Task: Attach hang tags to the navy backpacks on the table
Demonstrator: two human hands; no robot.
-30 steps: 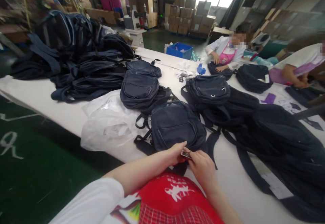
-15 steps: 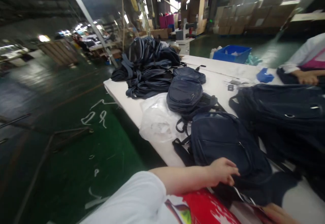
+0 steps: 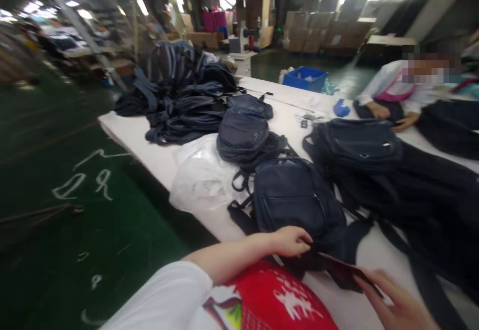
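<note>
A navy backpack (image 3: 286,198) lies front side up on the table, close to my body. My left hand (image 3: 292,241) is at its lower edge, fingers curled together over dark fabric (image 3: 305,262). To the right, my right hand (image 3: 396,300) grips one end of a flat, dark reddish strip (image 3: 344,272), thumb and fingers closed on it. The strip reaches toward the dark fabric below my left hand; its exact kind is unclear. Black straps (image 3: 239,210) hang out at the backpack's left side.
A crumpled clear plastic bag (image 3: 204,180) and another navy backpack (image 3: 243,135) lie beyond, before a heap of backpacks (image 3: 187,90). More bags (image 3: 359,145) cover the right side. Across the white table (image 3: 149,155), a co-worker (image 3: 389,90) handles dark fabric. A blue bin (image 3: 305,78) stands behind.
The view has swung right, bringing more of the co-worker into sight. My right hand has come up into view with the dark reddish strip; my left hand stays by the backpack's lower edge.
</note>
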